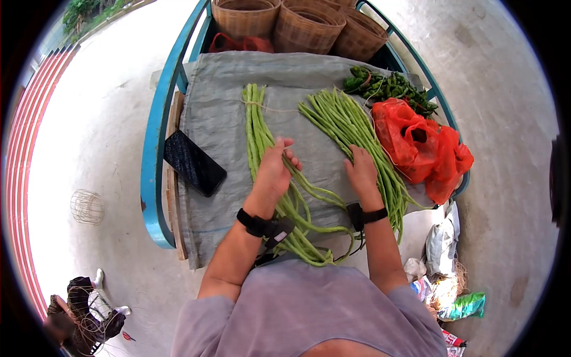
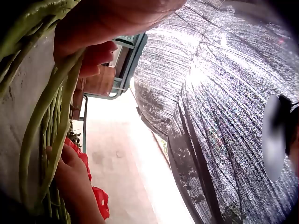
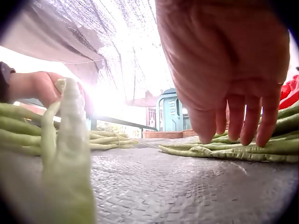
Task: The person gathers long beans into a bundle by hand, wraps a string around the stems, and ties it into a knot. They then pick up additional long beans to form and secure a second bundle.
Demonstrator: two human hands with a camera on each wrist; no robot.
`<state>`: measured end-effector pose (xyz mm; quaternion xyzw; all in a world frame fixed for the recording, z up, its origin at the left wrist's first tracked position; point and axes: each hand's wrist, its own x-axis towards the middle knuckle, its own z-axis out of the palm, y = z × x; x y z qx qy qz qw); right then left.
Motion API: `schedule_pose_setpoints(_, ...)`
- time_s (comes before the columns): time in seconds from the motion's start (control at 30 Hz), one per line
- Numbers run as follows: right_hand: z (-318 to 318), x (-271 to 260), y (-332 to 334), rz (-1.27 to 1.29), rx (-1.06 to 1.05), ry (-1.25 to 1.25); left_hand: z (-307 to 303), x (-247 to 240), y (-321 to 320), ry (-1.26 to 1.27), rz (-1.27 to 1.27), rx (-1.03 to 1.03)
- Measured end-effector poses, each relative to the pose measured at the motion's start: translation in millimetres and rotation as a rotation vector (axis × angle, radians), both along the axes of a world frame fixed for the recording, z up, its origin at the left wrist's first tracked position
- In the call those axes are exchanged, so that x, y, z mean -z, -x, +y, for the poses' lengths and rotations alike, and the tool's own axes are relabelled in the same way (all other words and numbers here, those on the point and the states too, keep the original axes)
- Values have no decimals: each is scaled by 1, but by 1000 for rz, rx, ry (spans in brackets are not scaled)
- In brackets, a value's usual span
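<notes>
My left hand [image 1: 275, 171] curls its fingers round several green yard-long beans [image 1: 295, 205] at the left bunch. Their lower ends bow out to the right and hang past the front edge of the cloth. A thin string [image 1: 270, 109] lies across the upper part of that bunch. My right hand [image 1: 362, 172] rests on a larger bunch of yard-long beans [image 1: 345, 122], laid slantwise on the grey sheet [image 1: 217, 83]. In the right wrist view the fingers [image 3: 252, 119] of that hand reach down, nearly straight, onto the beans.
A black phone [image 1: 195, 163] lies at the left, by the blue cart rail [image 1: 156, 154]. Green peppers [image 1: 389, 89] and red plastic bags [image 1: 410, 143] sit at the right. Wicker baskets [image 1: 309, 27] stand at the back. A person [image 1: 89, 315] is at lower left.
</notes>
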<state>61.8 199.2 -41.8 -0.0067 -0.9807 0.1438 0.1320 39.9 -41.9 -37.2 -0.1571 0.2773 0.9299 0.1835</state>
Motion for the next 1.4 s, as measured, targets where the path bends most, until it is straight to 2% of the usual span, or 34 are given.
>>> schedule_pose_setpoints(0.07,0,2,10,-21,15,-45,2,0,-3,29,-48,-15)
schedule_pose_setpoints(0.17,-3,1,23,-210,91,-104,2,-4,-2,36,-104,-27)
schedule_pose_setpoints(0.27,-5,8,26,-194,50,-45,0,-4,-1,54,-115,-10)
schedule_pose_setpoints(0.37,-1,19,29,121,-125,-167,0,-9,-1,63,-149,0)
schedule_pose_setpoints(0.47,-17,-4,26,-167,45,70,-1,-10,0,41,-132,29)
schedule_pose_setpoints(0.57,-19,-9,18,-242,155,461,3,-7,4,17,-188,52)
schedule_pose_setpoints(0.67,-44,-43,-16,-250,76,629,11,-12,7,-18,-305,169)
schedule_pose_setpoints(0.77,-48,-46,-39,-34,-164,294,19,-6,10,-126,-355,208)
schedule_pose_setpoints(0.8,-55,-52,-50,-31,-147,423,22,1,11,-122,-353,187)
schedule_pose_setpoints(0.87,-55,-55,-63,-115,-192,511,28,19,15,-108,-348,150)
schedule_pose_setpoints(1.0,-49,-55,-78,-137,-269,599,28,23,13,-123,-183,261)
schedule_pose_setpoints(1.1,-42,-52,-83,-132,-259,635,25,21,11,-111,-132,271)
schedule_pose_setpoints(1.2,-41,-55,-83,-230,-182,803,20,18,4,-148,-60,237)
schedule_pose_setpoints(1.4,-44,-49,-75,-197,-227,627,15,-13,-7,-174,-5,160)
